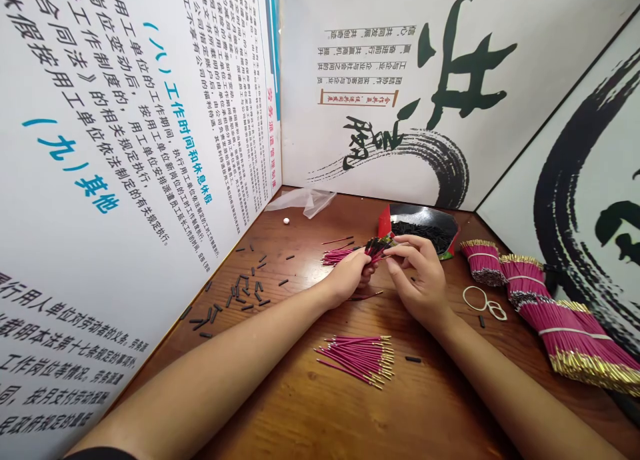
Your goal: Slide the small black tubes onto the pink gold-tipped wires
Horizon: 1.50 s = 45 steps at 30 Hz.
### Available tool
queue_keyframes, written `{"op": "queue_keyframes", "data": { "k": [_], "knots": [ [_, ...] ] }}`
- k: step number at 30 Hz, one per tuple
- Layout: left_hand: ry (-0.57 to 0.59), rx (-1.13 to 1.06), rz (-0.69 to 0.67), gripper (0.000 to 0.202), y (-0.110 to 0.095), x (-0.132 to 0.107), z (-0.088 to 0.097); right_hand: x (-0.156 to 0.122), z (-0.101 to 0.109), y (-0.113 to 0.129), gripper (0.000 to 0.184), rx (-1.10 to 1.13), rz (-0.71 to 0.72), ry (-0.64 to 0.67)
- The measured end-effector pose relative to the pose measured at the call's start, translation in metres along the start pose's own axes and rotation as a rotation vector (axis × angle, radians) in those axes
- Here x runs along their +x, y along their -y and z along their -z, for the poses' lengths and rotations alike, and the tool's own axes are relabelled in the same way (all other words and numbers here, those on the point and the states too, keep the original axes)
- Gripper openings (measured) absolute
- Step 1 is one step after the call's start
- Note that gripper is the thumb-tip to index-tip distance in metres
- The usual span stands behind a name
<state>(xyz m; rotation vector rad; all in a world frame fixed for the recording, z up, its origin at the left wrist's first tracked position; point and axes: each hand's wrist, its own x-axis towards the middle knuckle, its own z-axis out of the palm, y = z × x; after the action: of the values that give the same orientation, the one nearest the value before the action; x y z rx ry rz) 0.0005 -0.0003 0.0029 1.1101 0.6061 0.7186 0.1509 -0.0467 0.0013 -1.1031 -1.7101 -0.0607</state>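
My left hand (353, 275) is closed round a small bunch of wires with black sleeves (376, 247) on their ends. Close against that bunch is my right hand (423, 280), its thumb and fingertips drawn together at the sleeved ends. Whatever is between those fingertips is too small to make out. Magenta wires (334, 257) show just behind my left hand. Nearer me on the table lies a loose fan of magenta wires (356, 360) with gold-coloured tips toward the right. A single wire (370, 295) lies below my left hand.
A red and black open box (384, 221) of black sleeves stands behind my right hand. Rubber-banded magenta wire bundles (567, 333) and white rubber bands (475, 299) are at the right. Black sleeves (243, 287) lie scattered left. A clear plastic bag (305, 200) lies by the printed wall panels (350, 60).
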Motion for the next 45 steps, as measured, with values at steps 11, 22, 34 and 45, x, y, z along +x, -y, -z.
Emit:
{"op": "queue_keyframes", "data": {
  "k": [11, 22, 34, 45],
  "knots": [
    [-0.012, -0.065, -0.017, 0.011, 0.0025, 0.0004, 0.0014, -0.0009, 0.0003, -0.0016, 0.01, 0.049, -0.022, 0.025],
    [-0.05, -0.031, 0.057, 0.011, -0.0017, -0.0018, -0.0001, -0.0015, 0.0001, -0.0057, 0.016, 0.038, -0.134, 0.032],
    [-0.034, 0.007, 0.039, 0.021, -0.0029, -0.0047, -0.0009, -0.0013, 0.0, -0.002, 0.008, 0.047, -0.055, 0.193],
    [-0.033, -0.041, 0.019, 0.018, 0.0039, 0.0004, 0.003, -0.0008, -0.0041, -0.0023, 0.008, -0.017, 0.05, 0.251]
  ]
}}
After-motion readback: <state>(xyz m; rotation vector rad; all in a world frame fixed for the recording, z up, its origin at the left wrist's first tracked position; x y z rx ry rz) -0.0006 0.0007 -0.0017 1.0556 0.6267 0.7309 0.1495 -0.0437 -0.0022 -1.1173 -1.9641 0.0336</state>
